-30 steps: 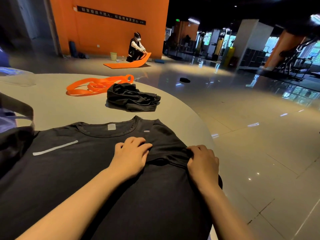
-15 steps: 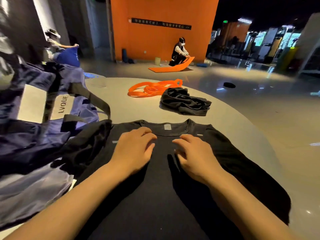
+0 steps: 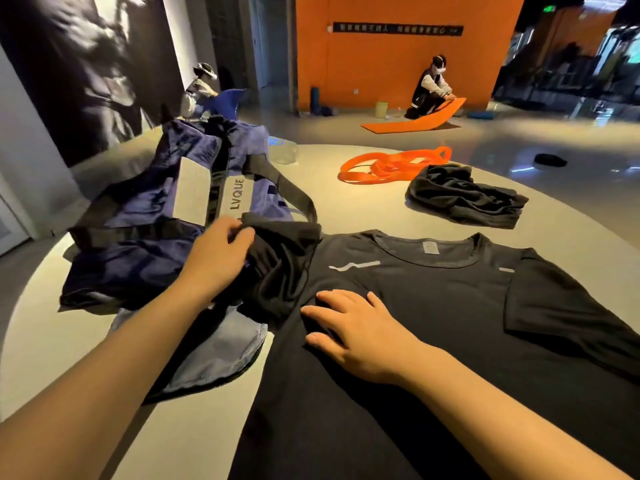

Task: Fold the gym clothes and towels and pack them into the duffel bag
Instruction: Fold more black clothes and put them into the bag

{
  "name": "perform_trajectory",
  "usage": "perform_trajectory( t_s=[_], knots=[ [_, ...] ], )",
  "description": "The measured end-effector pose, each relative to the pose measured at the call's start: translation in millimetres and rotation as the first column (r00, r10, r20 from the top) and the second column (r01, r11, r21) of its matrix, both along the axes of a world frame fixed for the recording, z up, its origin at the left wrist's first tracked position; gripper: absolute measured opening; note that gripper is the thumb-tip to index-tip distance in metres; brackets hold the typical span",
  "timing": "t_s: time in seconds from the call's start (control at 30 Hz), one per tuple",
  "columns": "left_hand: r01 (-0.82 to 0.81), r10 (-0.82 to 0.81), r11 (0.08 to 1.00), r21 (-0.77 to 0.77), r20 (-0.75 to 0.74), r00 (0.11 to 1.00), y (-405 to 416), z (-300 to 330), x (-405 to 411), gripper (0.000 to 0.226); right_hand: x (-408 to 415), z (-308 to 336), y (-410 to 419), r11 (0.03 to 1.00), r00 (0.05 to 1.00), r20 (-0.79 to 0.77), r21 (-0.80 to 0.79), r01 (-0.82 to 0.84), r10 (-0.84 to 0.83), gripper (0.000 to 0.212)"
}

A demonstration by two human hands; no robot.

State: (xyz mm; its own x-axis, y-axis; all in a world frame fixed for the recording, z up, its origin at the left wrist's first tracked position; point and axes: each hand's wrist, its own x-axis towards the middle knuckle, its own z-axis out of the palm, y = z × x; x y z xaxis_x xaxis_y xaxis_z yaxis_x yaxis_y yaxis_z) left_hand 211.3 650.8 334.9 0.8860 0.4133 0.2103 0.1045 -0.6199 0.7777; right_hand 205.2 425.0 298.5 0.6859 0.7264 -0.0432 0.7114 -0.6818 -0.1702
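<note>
A black T-shirt [image 3: 433, 306] lies spread flat on the round grey table [image 3: 346, 209], its right sleeve folded in over the chest. The shirt's left sleeve [image 3: 277, 265] is bunched up against the navy duffel bag [image 3: 156, 230], and my left hand [image 3: 218, 258] grips that sleeve. My right hand [image 3: 353, 323] presses flat on the shirt's chest, fingers straight. A second crumpled black garment [image 3: 464, 195] sits farther back on the table.
An orange resistance band [image 3: 391, 164] lies behind the crumpled garment. A clear plastic container [image 3: 284, 152] stands behind the bag. Two people crouch on the floor beyond, one at an orange mat [image 3: 412, 123].
My view swung left, bringing the duffel bag fully into sight. My left hand left the shirt's chest and took hold of the left sleeve. My right hand slid left across the chest.
</note>
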Motion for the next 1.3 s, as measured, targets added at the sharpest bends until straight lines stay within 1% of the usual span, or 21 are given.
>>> perform_trajectory(
  t_s=[0.07,0.13,0.17,0.23,0.27,0.3,0.33,0.4,0.47,0.53,0.6,0.63,0.7,0.73,0.83,0.9,0.97,1.03,1.1,1.2,1.3],
  knots=[
    [-0.01,0.033,0.979,-0.204,0.111,0.993,-1,12,8,0.011,-2,3,-2,1.0,1.0,-0.022,-0.019,0.001,-0.001,0.052],
    [0.028,0.021,0.971,-0.238,0.201,0.979,-16,27,8,0.008,-3,5,0,0.999,0.999,-0.036,0.051,-0.011,0.012,0.047],
    [0.085,-0.024,0.965,-0.248,0.236,0.971,-27,33,7,0.006,-2,7,-1,0.991,1.0,-0.011,0.133,-0.002,0.003,0.043],
    [0.323,-0.257,0.89,-0.322,0.233,0.938,-52,47,1,0.005,4,13,-8,0.926,0.989,0.032,0.358,0.122,-0.143,0.031],
    [0.458,-0.419,0.828,-0.324,0.186,0.889,-64,52,-3,0.011,8,18,-16,0.853,0.965,-0.003,0.467,0.233,-0.262,0.027],
    [0.572,-0.561,0.781,-0.252,0.123,0.819,-73,55,-9,0.019,12,23,-27,0.767,0.929,-0.065,0.545,0.339,-0.365,0.023],
    [0.634,-0.63,0.76,-0.14,0.081,0.773,-78,54,-15,0.025,15,26,-40,0.698,0.89,-0.134,0.574,0.428,-0.436,0.02],
    [0.591,-0.588,0.807,0.017,0.12,0.8,-74,45,-26,0.024,14,27,-66,0.665,0.834,-0.224,0.515,0.541,-0.504,0.022],
    [0.474,-0.478,0.878,0.063,0.136,0.868,-61,28,-37,0.021,9,22,-79,0.696,0.814,-0.265,0.424,0.58,-0.517,0.029],
    [0.429,-0.437,0.883,0.192,-0.002,0.9,-47,5,-50,0.031,8,15,-79,0.712,0.804,-0.279,0.374,0.595,-0.526,0.036],
    [0.46,-0.441,0.841,0.286,-0.131,0.888,-40,-17,-60,0.044,12,13,-73,0.712,0.792,-0.261,0.347,0.611,-0.552,0.042],
    [0.467,-0.441,0.822,0.324,-0.157,0.884,-40,-26,-62,0.046,17,13,-69,0.712,0.781,-0.245,0.321,0.624,-0.575,0.048],
    [0.416,-0.409,0.813,0.408,-0.11,0.906,-45,-38,-64,0.041,26,12,-62,0.712,0.746,-0.2,0.224,0.666,-0.635,0.057],
    [0.368,-0.381,0.827,0.425,-0.058,0.923,-46,-43,-64,0.037,31,11,-59,0.713,0.733,-0.174,0.172,0.68,-0.657,0.056],
    [0.288,-0.346,0.858,0.426,0.064,0.936,-46,-53,-62,0.03,40,10,-55,0.728,0.743,-0.139,0.144,0.67,-0.655,0.032],
    [0.268,-0.384,0.826,0.495,0.147,0.911,-41,-60,-62,0.025,40,17,-56,0.717,0.748,-0.117,0.224,0.661,-0.653,0.021],
    [0.275,-0.443,0.77,0.576,0.173,0.88,-41,-61,-64,0.026,38,24,-62,0.672,0.722,-0.113,0.289,0.682,-0.683,0.016],
    [0.298,-0.513,0.681,0.669,0.145,0.846,-40,-63,-63,0.029,37,25,-67,0.681,0.71,-0.125,0.212,0.701,-0.693,0.013],
    [0.351,-0.565,0.619,0.703,0.088,0.82,-40,-65,-62,0.031,35,19,-70,0.705,0.712,-0.139,0.105,0.702,-0.688,0.017],
    [0.383,-0.552,0.623,0.682,0.037,0.833,-37,-61,-63,0.033,32,14,-69,0.723,0.736,-0.131,0.134,0.677,-0.665,0.026],
    [0.367,-0.527,0.588,0.721,-0.003,0.85,-38,-57,-62,0.035,28,15,-66,0.781,0.8,-0.062,0.186,0.597,-0.597,0.032]
  ],
)
